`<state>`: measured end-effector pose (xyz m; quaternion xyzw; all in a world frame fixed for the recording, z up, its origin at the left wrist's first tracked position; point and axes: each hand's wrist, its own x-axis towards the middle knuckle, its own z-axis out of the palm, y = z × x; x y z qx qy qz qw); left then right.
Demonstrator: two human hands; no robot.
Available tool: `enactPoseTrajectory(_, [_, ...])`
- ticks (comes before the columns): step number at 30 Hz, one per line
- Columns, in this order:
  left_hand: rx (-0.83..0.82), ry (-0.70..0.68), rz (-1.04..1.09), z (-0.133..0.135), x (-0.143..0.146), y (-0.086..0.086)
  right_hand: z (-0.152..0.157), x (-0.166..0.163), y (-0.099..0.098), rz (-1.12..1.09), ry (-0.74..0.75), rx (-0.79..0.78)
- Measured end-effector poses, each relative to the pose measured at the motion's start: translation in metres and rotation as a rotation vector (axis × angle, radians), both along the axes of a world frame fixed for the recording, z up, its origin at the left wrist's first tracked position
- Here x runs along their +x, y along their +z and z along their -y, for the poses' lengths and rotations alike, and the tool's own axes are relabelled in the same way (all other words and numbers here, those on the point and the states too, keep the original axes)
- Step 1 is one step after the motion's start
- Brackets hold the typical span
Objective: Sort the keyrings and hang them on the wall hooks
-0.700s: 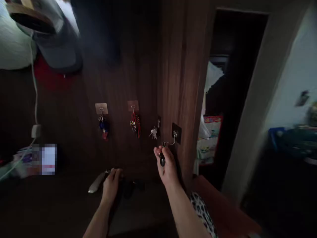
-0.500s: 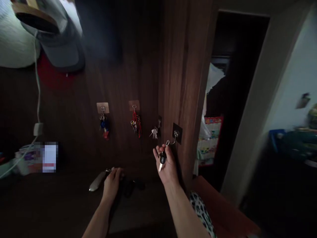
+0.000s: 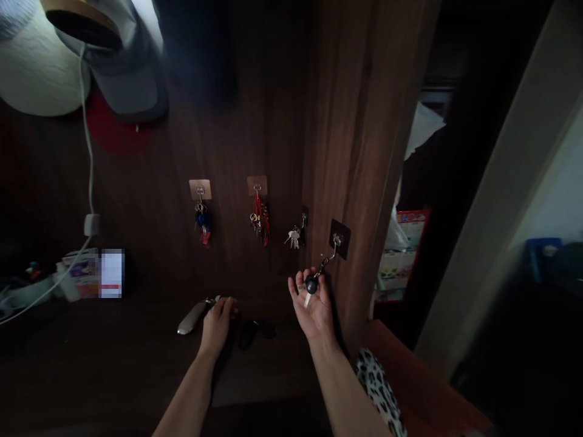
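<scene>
The right hand (image 3: 313,311) lies open, palm up, with a black car key (image 3: 311,284) on it, the key's ring just beside a metal hook (image 3: 337,243) on the wooden panel (image 3: 359,121). The left hand (image 3: 218,325), fingers curled, rests against a silver key fob (image 3: 194,317) on the dark desktop (image 3: 91,364), though I cannot tell whether it grips. Along the panel hang a blue-tagged bunch of keys (image 3: 203,223), a red-corded bunch of keys (image 3: 259,221) and a small bunch of silver keys (image 3: 294,238), and a dim doorway (image 3: 437,152) opens to the right.

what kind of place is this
Probably a home entryway or hallway: bunches of keys hang on adhesive hooks along a wood-grain panel, a cap hangs above them, and a doorway opens beside it.
</scene>
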<state>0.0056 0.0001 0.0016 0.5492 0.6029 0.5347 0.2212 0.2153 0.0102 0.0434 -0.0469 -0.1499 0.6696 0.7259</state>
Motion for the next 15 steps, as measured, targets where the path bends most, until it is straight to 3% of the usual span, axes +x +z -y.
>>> enactPoseTrajectory(7, [-0.003, 0.008, -0.035, 0.001, 0.000, 0.000, -0.011, -0.002, -0.021, 0.054, -0.021, 0.000])
enactPoseTrajectory(15, [-0.023, 0.001, -0.040, 0.003, 0.001, 0.002, -0.019, -0.012, -0.032, 0.186, -0.040, -0.210])
